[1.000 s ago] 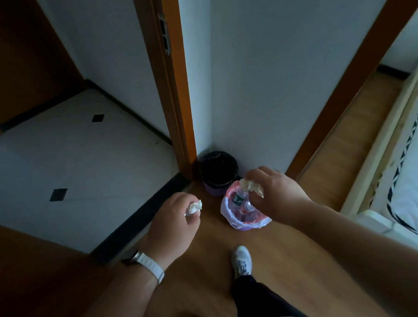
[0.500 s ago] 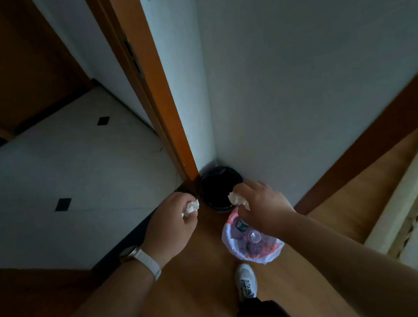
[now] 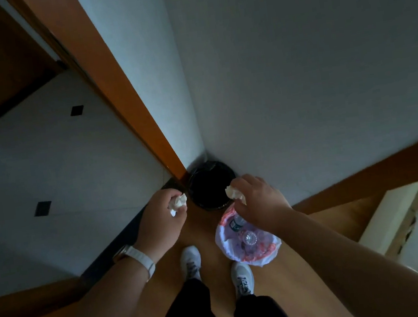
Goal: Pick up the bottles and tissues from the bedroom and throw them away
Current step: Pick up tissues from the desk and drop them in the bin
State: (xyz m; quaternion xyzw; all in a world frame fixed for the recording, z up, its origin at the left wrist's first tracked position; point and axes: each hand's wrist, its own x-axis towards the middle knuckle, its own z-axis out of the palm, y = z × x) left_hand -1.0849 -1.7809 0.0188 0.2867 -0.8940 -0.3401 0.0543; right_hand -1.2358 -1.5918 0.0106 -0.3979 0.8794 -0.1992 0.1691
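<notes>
My left hand (image 3: 161, 219) grips a crumpled white tissue (image 3: 178, 203) just left of a black-lined bin (image 3: 211, 184) that stands in the wall corner. Over that bin's right rim, my right hand (image 3: 257, 201) pinches a second crumpled tissue (image 3: 235, 192). Below my right hand on the wooden floor stands a smaller bin with a white and pink bag (image 3: 248, 241). Clear plastic bottles (image 3: 248, 237) lie inside it.
An orange-brown door frame (image 3: 120, 95) runs up from the corner, with a white tiled floor (image 3: 46, 179) beyond a dark threshold at left. A bed with a pale frame (image 3: 401, 215) is at the right. My two white shoes (image 3: 216, 266) stand on the wooden floor.
I have stepped closer to the corner and the view tilts further down. Both hands have moved forward with their tissues, the right one from above the white-bagged bin to the black bin's rim.
</notes>
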